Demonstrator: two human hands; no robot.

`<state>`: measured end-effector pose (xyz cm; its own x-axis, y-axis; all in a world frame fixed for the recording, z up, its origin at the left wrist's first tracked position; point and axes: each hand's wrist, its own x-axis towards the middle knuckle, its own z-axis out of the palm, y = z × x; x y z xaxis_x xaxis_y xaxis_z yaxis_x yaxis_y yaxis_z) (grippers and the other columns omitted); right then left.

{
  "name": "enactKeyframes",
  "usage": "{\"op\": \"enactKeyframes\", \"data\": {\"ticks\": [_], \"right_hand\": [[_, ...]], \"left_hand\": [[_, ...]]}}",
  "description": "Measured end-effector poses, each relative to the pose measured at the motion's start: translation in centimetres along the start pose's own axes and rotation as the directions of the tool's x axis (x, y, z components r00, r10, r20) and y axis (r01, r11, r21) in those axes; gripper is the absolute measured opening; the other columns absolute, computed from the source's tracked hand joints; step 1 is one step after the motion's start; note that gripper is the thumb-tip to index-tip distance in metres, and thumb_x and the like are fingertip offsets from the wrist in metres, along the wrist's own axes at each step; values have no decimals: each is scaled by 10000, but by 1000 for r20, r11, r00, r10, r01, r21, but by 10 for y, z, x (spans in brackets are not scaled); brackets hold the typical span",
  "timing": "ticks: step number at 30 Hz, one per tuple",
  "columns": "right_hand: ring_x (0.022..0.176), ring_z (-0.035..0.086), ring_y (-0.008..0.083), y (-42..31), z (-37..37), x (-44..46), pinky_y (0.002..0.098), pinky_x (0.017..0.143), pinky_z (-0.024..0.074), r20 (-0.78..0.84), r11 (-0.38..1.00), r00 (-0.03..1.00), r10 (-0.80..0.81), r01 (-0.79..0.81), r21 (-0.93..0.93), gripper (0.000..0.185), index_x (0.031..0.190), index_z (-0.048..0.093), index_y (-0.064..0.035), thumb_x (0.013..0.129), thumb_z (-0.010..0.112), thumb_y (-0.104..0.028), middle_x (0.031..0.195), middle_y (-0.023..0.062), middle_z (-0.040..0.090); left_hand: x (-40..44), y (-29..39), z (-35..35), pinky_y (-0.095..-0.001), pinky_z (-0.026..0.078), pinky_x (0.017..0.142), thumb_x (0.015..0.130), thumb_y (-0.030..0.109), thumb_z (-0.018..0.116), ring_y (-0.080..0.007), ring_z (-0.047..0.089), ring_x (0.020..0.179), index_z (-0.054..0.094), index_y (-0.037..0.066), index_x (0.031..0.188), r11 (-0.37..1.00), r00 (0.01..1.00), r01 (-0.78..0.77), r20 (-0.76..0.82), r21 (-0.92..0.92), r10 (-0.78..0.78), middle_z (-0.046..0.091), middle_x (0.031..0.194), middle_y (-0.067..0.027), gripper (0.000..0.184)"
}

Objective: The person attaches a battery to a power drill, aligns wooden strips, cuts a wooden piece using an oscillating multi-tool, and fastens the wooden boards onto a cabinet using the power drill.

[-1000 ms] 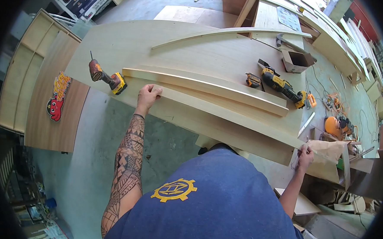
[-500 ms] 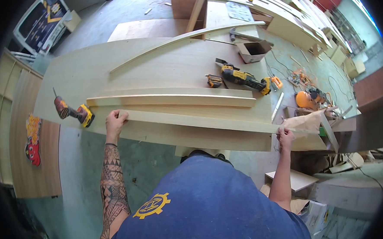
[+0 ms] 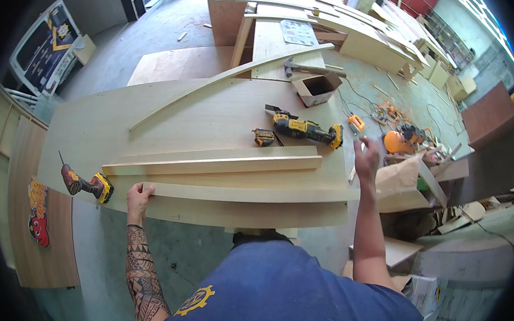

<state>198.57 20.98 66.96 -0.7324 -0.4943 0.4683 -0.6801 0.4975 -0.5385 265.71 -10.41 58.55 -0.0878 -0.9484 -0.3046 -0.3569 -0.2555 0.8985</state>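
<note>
My left hand (image 3: 138,198) pinches the left end of a long pale wooden strip (image 3: 247,194), which lies along the near side of a wooden panel (image 3: 92,120). Raised off the strip, my right hand (image 3: 367,156) is beyond the panel's right edge, fingers apart and holding nothing. Another long wooden piece (image 3: 211,166) lies behind the strip. A drill (image 3: 87,184) rests at the panel's left edge, near my left hand. Toward the right lie a yellow and black power tool (image 3: 305,129) and a small battery-like item (image 3: 263,137).
An open cardboard box (image 3: 317,89) and a hammer (image 3: 310,68) are at the back right. A curved strip (image 3: 206,84) crosses the panel's back. An orange tool (image 3: 395,142), cords and offcuts lie on the right. A van (image 3: 48,49) stands at the far left.
My right hand has let go of the strip's right end and moved up. My left hand still holds the left end. The view has turned and shifted.
</note>
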Motion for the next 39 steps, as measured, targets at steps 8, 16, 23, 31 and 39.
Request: {"op": "enactKeyframes", "data": {"ticks": [8,16,23,31,39], "right_hand": [[1071,695,406,8,234,223,524,936,555,446,829,770,-457,550,-100,321,1068,743,-15,930,755,-305,1100,207,737],[1292,645,364,-24,250,230,690,1068,402,528,878,848,52,213,-428,323,1172,718,-74,879,621,-169,1319,164,705],[1231,686,326,-26,222,227,648,1045,403,341,856,940,-1,178,-486,275,1149,740,-134,975,686,-341,1266,88,746],[1047,698,118,-119,170,134,297,896,560,233,862,971,-61,-66,502,240,1165,739,-7,1052,718,-217,1182,81,759],[913,736,332,-397,221,-231,409,829,576,611,815,677,-410,-29,579,140,1162,665,-34,1032,666,-86,973,141,748]], "left_hand": [[-10,21,-1,-329,582,783,973,147,759,-154,668,890,684,-13,1133,996,995,85,57,-11,-84,680,973,-52,239],[-25,52,11,-345,607,933,957,88,750,-170,673,1036,552,40,1428,959,976,215,18,-184,-216,650,1139,-66,514],[-16,41,5,-342,630,892,960,95,750,-158,695,1025,605,54,1320,968,974,215,99,-130,-203,664,1070,-49,390],[6,38,-13,-331,646,797,918,183,816,-194,731,973,674,31,1157,990,940,134,313,38,-139,712,1098,-119,317],[10,34,-19,-326,616,784,921,272,819,-207,723,934,700,30,1123,927,945,-222,302,303,128,646,1102,-123,336]]}}
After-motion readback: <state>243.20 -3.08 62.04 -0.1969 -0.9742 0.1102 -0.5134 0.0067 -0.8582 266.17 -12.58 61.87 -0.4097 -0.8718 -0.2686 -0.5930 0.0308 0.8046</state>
